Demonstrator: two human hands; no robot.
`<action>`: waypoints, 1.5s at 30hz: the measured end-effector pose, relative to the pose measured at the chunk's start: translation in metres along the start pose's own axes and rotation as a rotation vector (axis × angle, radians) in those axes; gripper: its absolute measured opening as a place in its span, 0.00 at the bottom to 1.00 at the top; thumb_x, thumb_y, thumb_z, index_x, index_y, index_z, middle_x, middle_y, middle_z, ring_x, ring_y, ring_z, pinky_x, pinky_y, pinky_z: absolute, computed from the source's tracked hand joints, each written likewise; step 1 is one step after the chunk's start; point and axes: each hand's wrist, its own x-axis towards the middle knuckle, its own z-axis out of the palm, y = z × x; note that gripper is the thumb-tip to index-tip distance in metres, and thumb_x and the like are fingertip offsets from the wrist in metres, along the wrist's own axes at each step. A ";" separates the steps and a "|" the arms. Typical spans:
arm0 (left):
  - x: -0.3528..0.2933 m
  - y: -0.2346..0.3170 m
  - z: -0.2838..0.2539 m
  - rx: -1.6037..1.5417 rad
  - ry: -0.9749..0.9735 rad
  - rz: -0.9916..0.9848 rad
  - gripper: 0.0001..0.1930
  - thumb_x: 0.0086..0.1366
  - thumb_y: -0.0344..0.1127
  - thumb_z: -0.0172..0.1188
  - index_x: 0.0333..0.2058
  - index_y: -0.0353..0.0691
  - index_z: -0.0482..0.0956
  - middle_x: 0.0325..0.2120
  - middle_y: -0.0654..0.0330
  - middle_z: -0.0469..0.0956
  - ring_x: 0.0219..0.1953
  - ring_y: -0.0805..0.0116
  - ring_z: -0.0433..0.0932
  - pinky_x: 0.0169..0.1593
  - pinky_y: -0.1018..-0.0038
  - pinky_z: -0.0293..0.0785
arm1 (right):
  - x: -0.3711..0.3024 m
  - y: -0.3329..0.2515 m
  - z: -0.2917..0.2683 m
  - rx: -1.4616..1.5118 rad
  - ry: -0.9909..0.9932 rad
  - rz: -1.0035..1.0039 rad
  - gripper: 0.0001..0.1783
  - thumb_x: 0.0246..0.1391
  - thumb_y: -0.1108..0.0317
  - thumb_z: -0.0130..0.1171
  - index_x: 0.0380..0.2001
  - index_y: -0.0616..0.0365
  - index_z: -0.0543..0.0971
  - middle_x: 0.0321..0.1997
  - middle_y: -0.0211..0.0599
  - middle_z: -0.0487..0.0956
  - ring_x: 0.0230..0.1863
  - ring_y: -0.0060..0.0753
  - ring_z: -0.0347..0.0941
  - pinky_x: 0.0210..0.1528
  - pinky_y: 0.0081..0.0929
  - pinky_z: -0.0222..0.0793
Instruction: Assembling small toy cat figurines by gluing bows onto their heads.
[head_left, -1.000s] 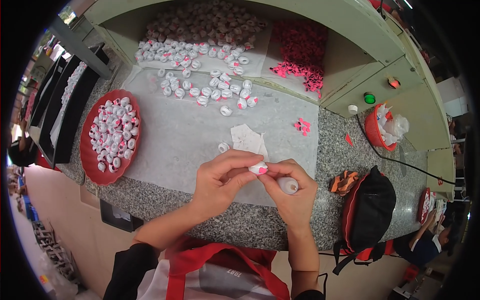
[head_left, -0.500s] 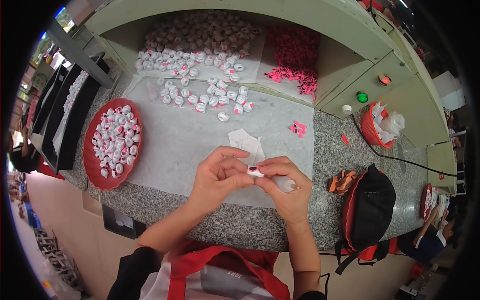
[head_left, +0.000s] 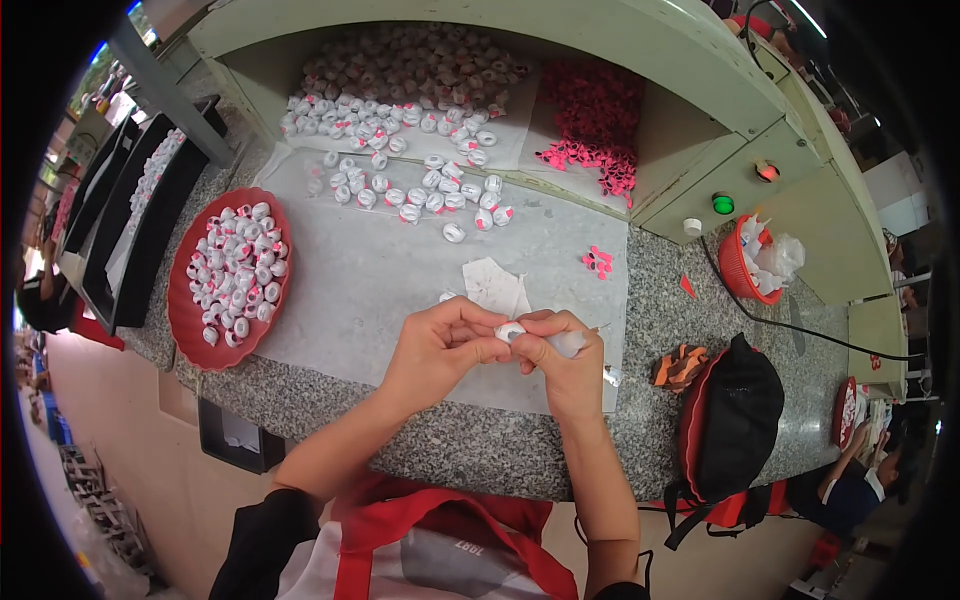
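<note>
Both my hands meet over the paper-covered worktop, pinching one small white rounded plastic piece (head_left: 509,331) between thumbs and fingertips. My left hand (head_left: 432,350) grips its left side. My right hand (head_left: 570,372) grips its right side and also keeps a small translucent bottle (head_left: 568,344) tucked against the fingers. Just beyond lies a creased scrap of white paper (head_left: 495,285). Farther off, loose white pieces with pink parts (head_left: 435,200) are scattered on the sheet (head_left: 340,270). A little cluster of pink parts (head_left: 597,262) rests to the right.
At left stands a red scalloped tray (head_left: 181,335) heaped with white pieces. A pale green shelf (head_left: 690,170) holds piles of white pieces and pink parts (head_left: 595,120). Rightward are a red basket (head_left: 735,275) with bottles, a black cable (head_left: 800,333), an orange-and-black cloth (head_left: 681,367) and a black bag (head_left: 745,420).
The white piece has been turned, so its dark, pink-edged spot no longer shows. Both hands have drawn closer around it, and the bottle now sits higher among my right fingers.
</note>
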 end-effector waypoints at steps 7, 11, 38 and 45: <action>-0.008 0.010 -0.005 -0.019 -0.017 0.036 0.11 0.54 0.20 0.54 0.37 0.29 0.70 0.30 0.53 0.76 0.32 0.70 0.77 0.36 0.78 0.74 | -0.003 0.005 0.010 0.086 -0.013 0.031 0.07 0.43 0.74 0.60 0.27 0.63 0.74 0.29 0.38 0.76 0.25 0.22 0.72 0.21 0.14 0.64; -0.023 0.001 -0.022 -0.017 0.040 -0.016 0.10 0.53 0.20 0.55 0.36 0.29 0.71 0.30 0.54 0.76 0.32 0.70 0.77 0.36 0.79 0.73 | -0.006 0.015 0.023 -0.019 -0.041 -0.004 0.06 0.43 0.76 0.58 0.27 0.63 0.73 0.30 0.40 0.76 0.23 0.20 0.69 0.20 0.15 0.64; 0.006 0.016 -0.003 -0.450 -0.021 -0.064 0.15 0.53 0.21 0.54 0.42 0.32 0.69 0.37 0.54 0.72 0.36 0.67 0.75 0.41 0.77 0.74 | -0.034 -0.048 0.003 -0.228 0.234 -0.284 0.18 0.39 0.74 0.57 0.37 0.67 0.69 0.33 0.37 0.71 0.29 0.24 0.68 0.34 0.18 0.67; -0.005 0.021 0.010 -0.065 0.170 0.192 0.17 0.50 0.15 0.54 0.41 0.27 0.68 0.39 0.52 0.69 0.43 0.64 0.72 0.44 0.74 0.72 | -0.054 -0.044 0.016 -0.699 0.168 -0.599 0.14 0.39 0.72 0.55 0.33 0.64 0.70 0.31 0.36 0.72 0.31 0.25 0.68 0.36 0.21 0.65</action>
